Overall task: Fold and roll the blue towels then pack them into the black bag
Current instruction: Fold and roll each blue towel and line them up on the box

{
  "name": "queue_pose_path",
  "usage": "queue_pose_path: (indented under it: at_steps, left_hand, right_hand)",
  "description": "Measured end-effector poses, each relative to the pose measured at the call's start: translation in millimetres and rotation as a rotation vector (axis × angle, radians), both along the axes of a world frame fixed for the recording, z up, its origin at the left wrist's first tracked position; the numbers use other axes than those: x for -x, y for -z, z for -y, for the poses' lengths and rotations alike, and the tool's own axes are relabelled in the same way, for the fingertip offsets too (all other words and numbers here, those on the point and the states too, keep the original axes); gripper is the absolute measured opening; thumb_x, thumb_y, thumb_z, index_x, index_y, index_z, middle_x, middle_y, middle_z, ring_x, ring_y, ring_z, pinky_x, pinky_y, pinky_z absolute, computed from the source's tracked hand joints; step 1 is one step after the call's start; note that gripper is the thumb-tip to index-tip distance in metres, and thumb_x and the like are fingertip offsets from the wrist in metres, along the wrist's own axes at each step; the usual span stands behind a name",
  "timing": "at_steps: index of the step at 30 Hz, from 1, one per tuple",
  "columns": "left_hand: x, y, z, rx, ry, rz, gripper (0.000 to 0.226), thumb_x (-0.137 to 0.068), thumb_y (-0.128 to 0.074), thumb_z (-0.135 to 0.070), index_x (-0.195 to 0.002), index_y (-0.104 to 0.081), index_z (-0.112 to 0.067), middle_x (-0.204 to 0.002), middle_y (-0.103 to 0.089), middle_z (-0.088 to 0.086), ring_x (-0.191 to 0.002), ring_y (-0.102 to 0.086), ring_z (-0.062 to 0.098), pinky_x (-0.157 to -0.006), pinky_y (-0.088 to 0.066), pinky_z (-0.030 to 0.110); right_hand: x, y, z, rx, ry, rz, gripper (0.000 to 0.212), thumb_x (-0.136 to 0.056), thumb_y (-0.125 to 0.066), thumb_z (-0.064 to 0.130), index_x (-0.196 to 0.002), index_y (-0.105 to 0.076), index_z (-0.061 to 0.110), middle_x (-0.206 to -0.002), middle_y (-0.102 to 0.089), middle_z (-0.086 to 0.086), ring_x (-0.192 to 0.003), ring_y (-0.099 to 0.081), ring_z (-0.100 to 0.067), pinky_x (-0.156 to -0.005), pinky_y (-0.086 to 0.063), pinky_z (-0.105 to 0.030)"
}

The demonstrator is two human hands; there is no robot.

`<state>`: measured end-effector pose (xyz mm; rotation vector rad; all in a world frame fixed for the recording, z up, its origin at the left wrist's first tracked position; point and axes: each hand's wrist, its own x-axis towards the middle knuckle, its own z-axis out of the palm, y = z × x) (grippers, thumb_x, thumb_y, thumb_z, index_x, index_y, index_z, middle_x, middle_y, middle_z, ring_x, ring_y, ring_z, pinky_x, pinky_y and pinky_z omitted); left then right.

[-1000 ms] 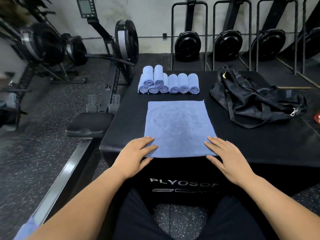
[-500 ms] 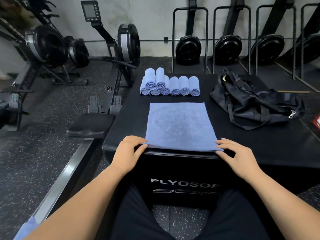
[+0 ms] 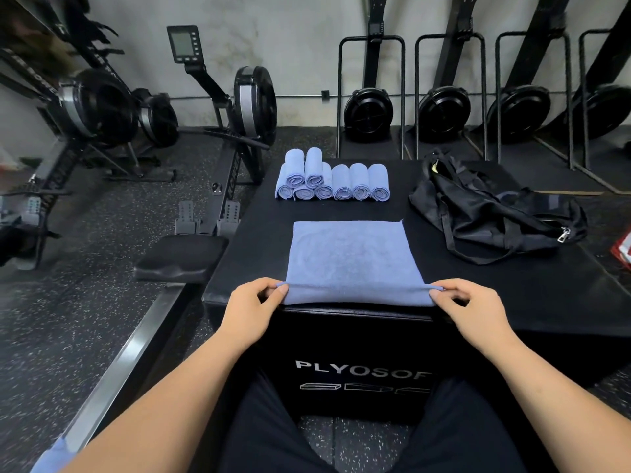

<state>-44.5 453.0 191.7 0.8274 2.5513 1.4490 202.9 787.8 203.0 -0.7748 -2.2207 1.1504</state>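
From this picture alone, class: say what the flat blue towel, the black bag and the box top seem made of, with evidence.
The flat blue towel looks like microfibre or terry: matte, fuzzy nap. The black bag is probably thin nylon: slight sheen, limp creases. The box top seems vinyl-covered: smooth, dull black skin.

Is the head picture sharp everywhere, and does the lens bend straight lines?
Head view: towel, left hand and right hand are sharp; the rower at the left edge looks smeared; the stands at right lean outward from lens distortion; the bag shows little detail.
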Motion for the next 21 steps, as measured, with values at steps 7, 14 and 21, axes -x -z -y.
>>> queue_pose_path:
  at_steps: [7, 14, 21]
  left_hand:
    - [-5.3, -24.9, 1.0, -0.125, -0.012, 0.094, 0.007, -0.098, -0.075, -0.027, -0.092, -0.079, -0.028, -0.081, -0.076, -0.008, -0.074, -0.068, 0.004, -0.075, -0.049, 0.014]
    - [10.2, -44.4, -33.5, -0.242, -0.085, 0.149, 0.009, -0.098, -0.071, -0.013, -0.103, -0.068, -0.021, -0.064, -0.066, -0.006, -0.063, -0.056, 0.006, -0.069, -0.046, 0.016]
    - [40.2, -54.4, -67.9, -0.315, -0.167, 0.163, 0.017, -0.097, -0.067, -0.011, -0.096, -0.062, -0.027, -0.072, -0.065, 0.003, -0.062, -0.052, 0.01, -0.065, -0.045, 0.026]
  right_hand:
    - [3.7, -23.0, 13.3, 0.146, 0.006, -0.177, 0.013, -0.093, -0.077, 0.016, -0.098, -0.074, 0.027, -0.073, -0.065, -0.019, -0.072, -0.054, -0.012, -0.079, -0.046, -0.026]
    - [41.8, -33.4, -6.5, 0.09, 0.069, -0.099, 0.02, -0.094, -0.065, 0.008, -0.089, -0.067, 0.027, -0.074, -0.062, -0.001, -0.066, -0.048, -0.013, -0.07, -0.04, -0.033]
    - [80.1, -42.4, -29.7, 0.182, 0.096, -0.103, 0.027, -0.094, -0.062, 0.008, -0.09, -0.078, 0.029, -0.09, -0.076, 0.009, -0.072, -0.058, -0.005, -0.077, -0.047, -0.03]
